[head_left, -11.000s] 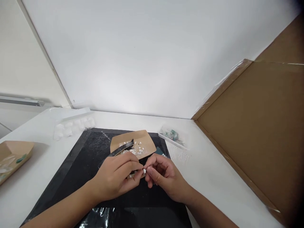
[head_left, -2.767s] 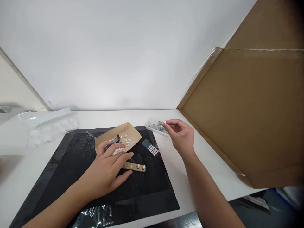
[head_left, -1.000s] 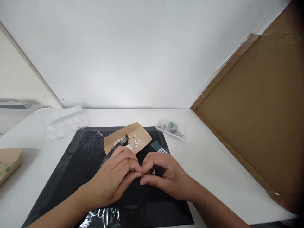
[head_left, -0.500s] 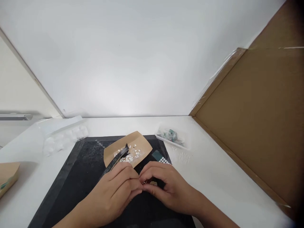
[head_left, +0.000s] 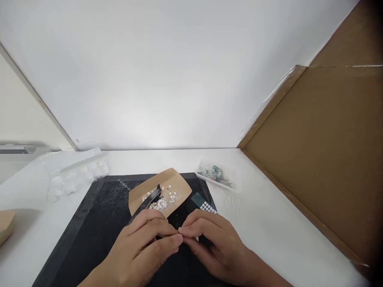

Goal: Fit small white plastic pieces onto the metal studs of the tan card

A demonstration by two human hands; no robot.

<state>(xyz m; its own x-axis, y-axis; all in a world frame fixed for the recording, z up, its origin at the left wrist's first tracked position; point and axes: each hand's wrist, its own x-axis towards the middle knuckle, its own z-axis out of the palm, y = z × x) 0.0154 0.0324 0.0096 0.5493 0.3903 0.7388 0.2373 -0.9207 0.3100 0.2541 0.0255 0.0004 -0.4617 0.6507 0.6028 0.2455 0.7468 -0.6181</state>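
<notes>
My left hand (head_left: 143,247) and my right hand (head_left: 209,245) meet fingertip to fingertip over the black mat (head_left: 98,215), both pinched closed on something small that their fingers hide. Just behind them lies a brown paper tray (head_left: 176,185) holding several small white pieces (head_left: 163,201) and a black strip (head_left: 148,201) that slopes out of it towards my left hand. A small teal card with white dots (head_left: 202,202) lies right of the tray, next to my right hand's knuckles.
A clear plastic tray with greenish parts (head_left: 217,175) sits on the white table at the mat's far right corner. A clear blister tray (head_left: 73,175) lies at the far left. A large cardboard panel (head_left: 323,159) stands along the right. Another brown tray (head_left: 4,229) shows at the left edge.
My right hand came back from the clear tray at the right to meet my left hand over the mat. In the last second both hands drew slightly nearer to me, still pinched together.
</notes>
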